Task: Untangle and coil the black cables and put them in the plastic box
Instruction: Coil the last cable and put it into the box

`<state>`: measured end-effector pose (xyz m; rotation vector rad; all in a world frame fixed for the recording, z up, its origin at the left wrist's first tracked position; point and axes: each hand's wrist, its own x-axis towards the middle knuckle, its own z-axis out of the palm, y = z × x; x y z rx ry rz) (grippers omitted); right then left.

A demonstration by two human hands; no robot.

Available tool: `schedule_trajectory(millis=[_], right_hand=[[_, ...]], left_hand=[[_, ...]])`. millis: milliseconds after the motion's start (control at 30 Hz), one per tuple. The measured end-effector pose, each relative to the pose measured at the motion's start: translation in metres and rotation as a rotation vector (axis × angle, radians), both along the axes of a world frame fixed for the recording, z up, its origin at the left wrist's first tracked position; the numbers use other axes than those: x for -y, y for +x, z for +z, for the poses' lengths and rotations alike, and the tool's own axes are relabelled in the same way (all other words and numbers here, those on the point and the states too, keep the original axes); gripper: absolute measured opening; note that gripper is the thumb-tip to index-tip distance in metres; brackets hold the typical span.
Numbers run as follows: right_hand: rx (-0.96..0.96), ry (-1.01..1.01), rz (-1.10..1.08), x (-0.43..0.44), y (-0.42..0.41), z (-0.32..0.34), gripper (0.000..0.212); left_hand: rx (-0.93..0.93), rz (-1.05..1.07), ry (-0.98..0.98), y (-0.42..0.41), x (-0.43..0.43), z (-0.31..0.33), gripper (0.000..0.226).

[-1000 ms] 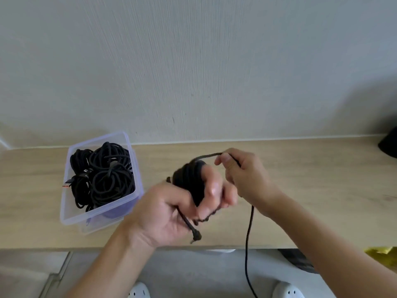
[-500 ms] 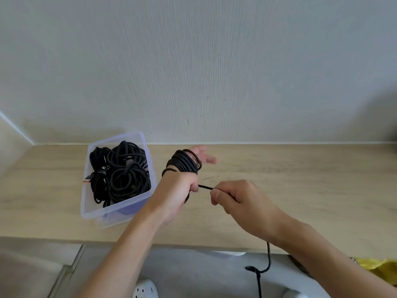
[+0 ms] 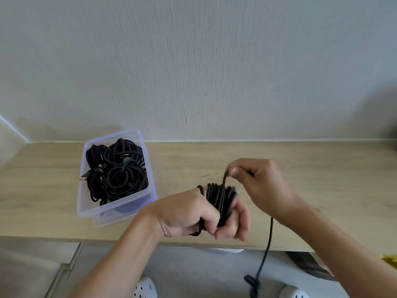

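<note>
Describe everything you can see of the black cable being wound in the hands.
The black cable looks thin, matte and flexible. Many close turns of it are wrapped round the fingers of the left hand, which grips the bundle above the wooden table. One strand rises from the coil to the right hand, pinched between thumb and finger. The loose remainder hangs below that hand, past the table's front edge, and ends in a knot near the floor.
</note>
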<state>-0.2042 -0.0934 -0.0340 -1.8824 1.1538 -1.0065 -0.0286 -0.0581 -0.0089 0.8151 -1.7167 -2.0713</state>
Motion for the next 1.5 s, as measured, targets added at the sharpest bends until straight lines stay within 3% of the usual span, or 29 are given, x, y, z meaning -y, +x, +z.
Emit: schedule_trajectory(millis=[100,167,233,300,367,500,600,767,867,933,1033,1233,1333,1467,1500], right_hand=[[0.011,0.095,0.086,-0.005,0.012,-0.007,0.017],[-0.098,0.082,0.072,-0.008,0.02,-0.009,0.029],[-0.174,0.096,0.11,-0.012,0.027,-0.009,0.042],[-0.227,0.124,0.179,-0.016,0.029,-0.007,0.04],[-0.265,0.159,0.217,-0.019,0.027,-0.006,0.031],[-0.253,0.187,0.237,-0.025,0.022,0.001,0.031],[-0.194,0.158,0.205,-0.025,0.015,0.009,0.029],[-0.091,0.095,0.114,-0.021,0.001,0.021,0.022],[-0.052,0.043,0.043,-0.017,0.002,0.017,0.016],[-0.018,-0.008,0.002,-0.011,0.001,0.011,0.025],[0.01,0.06,0.022,-0.008,0.002,0.007,0.036],[0.026,0.348,0.185,-0.012,0.011,0.005,0.032],[0.118,0.498,0.21,-0.018,0.02,0.0,0.028],[0.314,0.713,0.25,-0.024,0.031,-0.005,0.019],[0.318,0.722,0.271,-0.025,0.032,-0.004,0.028]], left_hand=[[-0.416,0.194,0.093,-0.006,0.004,-0.003,0.047],[-0.641,0.398,0.202,-0.007,0.009,-0.002,0.055],[-0.748,0.61,0.295,-0.004,0.014,-0.002,0.061],[-0.765,0.79,0.331,0.003,0.019,-0.003,0.067],[-0.653,0.914,0.28,0.009,0.025,-0.005,0.068],[-0.063,0.995,-0.087,0.015,0.026,-0.014,0.056],[0.324,0.791,-0.317,0.014,0.02,-0.021,0.045],[0.422,0.303,-0.265,0.003,0.006,-0.02,0.032],[0.31,0.08,-0.121,-0.001,0.003,-0.01,0.033],[0.159,-0.02,-0.038,-0.003,0.0,-0.005,0.033],[-0.109,-0.013,0.042,-0.009,-0.002,-0.005,0.039],[-0.633,0.469,0.256,-0.013,0.003,0.001,0.046],[-0.706,0.724,0.353,-0.013,0.007,0.0,0.047],[-0.71,0.903,0.402,-0.01,0.013,-0.002,0.048],[-0.716,0.928,0.415,-0.009,0.014,-0.002,0.048]])
